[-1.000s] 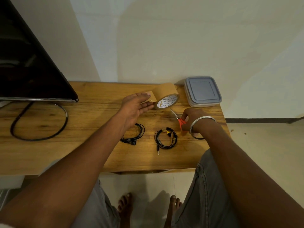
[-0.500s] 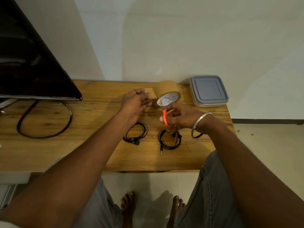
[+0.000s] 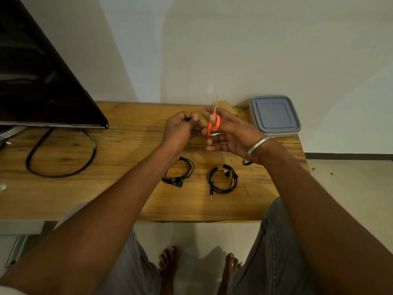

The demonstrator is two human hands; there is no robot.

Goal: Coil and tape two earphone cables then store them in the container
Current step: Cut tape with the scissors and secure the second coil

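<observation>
Two coiled black earphone cables lie on the wooden table [image 3: 119, 201]: the left coil [image 3: 180, 171] under my left wrist, and the right coil [image 3: 222, 178], which has a bit of tape on it and its plug pointing toward me. My left hand [image 3: 180, 129] pinches the free end of the brown tape. My right hand [image 3: 230, 133] holds orange-handled scissors [image 3: 213, 122], blades pointing up, beside that tape end. The tape roll [image 3: 229, 108] is mostly hidden behind my hands. A grey lidded container [image 3: 275, 114] sits shut at the table's back right corner.
A dark TV screen [image 3: 42, 81] stands at the back left, and its black cable loop [image 3: 61, 154] lies on the table. A metal bangle [image 3: 256, 146] circles my right wrist. The table's front edge is near my knees, with my bare feet below.
My right hand picked the scissors up off the table and raised them to the tape end, blades now upright. My left hand closed from open-palmed onto the tape end.
</observation>
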